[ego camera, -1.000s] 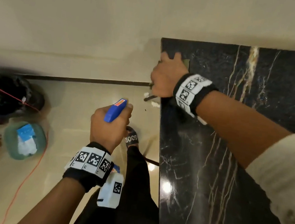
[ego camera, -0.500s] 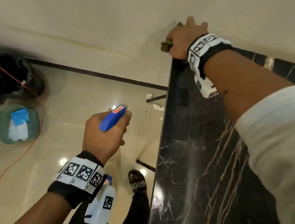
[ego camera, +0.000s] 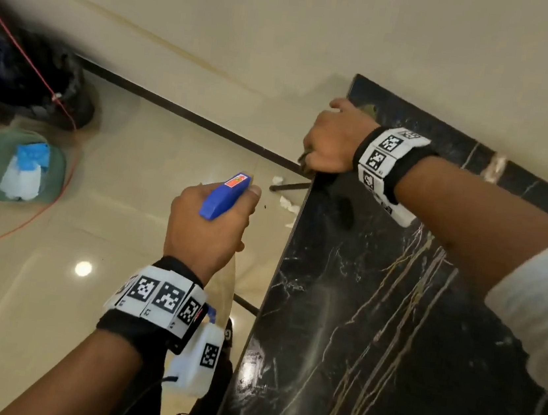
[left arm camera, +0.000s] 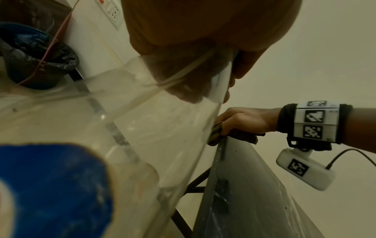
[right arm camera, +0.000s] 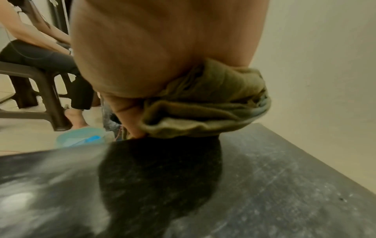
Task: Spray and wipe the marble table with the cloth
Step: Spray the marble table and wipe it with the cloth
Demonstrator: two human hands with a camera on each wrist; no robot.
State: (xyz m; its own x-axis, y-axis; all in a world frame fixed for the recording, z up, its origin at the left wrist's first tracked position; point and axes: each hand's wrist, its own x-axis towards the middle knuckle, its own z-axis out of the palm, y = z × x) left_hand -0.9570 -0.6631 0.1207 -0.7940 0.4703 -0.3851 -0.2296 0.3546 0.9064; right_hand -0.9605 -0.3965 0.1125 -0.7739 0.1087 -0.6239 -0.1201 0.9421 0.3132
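Observation:
The black marble table (ego camera: pixel 390 318) with pale veins fills the right of the head view, its far corner against the wall. My right hand (ego camera: pixel 334 142) grips a bunched olive cloth (right arm camera: pixel 205 103) and presses it on the table's far left corner, the cloth partly over the edge (left arm camera: pixel 215 135). My left hand (ego camera: pixel 208 227) hangs over the floor left of the table, wrapped round a spray bottle with a blue trigger head (ego camera: pixel 226 194); its clear body (left arm camera: pixel 142 128) fills the left wrist view.
On the floor at left stand a green bowl (ego camera: pixel 22 166) with blue and white items and a bin with a black liner (ego camera: pixel 32 81), crossed by an orange cord (ego camera: pixel 22 221). A person sits on a chair (right arm camera: pixel 40 77) beyond the table. Wall behind.
My right hand with the cloth has come back from beyond the far corner to the table's left edge near that corner. The left hand with the bottle has stayed about where it was.

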